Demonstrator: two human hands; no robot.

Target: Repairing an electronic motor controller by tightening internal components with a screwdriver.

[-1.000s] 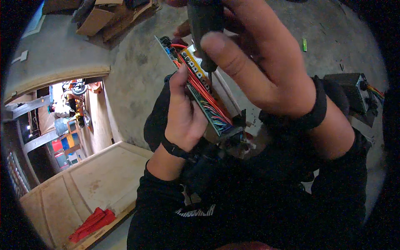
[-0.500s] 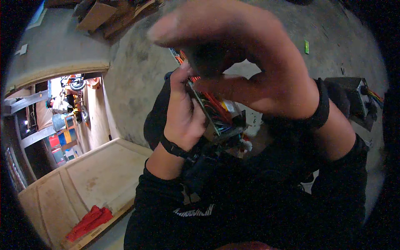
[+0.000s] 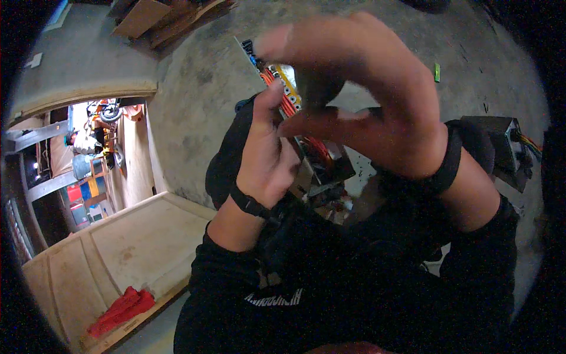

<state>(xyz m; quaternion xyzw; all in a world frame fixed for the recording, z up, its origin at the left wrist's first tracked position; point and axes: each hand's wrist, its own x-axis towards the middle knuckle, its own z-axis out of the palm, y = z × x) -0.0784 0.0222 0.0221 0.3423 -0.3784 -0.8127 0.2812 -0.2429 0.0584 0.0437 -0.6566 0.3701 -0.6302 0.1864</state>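
Since the earlier frame, the right hand [image 3: 389, 94] has shifted rightward, baring the upper end of the wired circuit board [image 3: 288, 105]. That board is up before the torso, above the floor [image 3: 191, 112], where the left hand [image 3: 265, 159] clasps 1 long edge, thumb laid by the red-orange wires [image 3: 318, 152], seemingly to steady it with its wired side toward the other hand. The right thumb and index finger form a part-open C around a dark handle [image 3: 318, 82], too blurred to tell how firmly held.

stained grey floor [image 3: 191, 118]; grey wall [image 3: 94, 68]; bright doorway [image 3: 82, 101] at left; cardboard [image 3: 143, 19] near wall; pale panel [image 3: 147, 236] lower left
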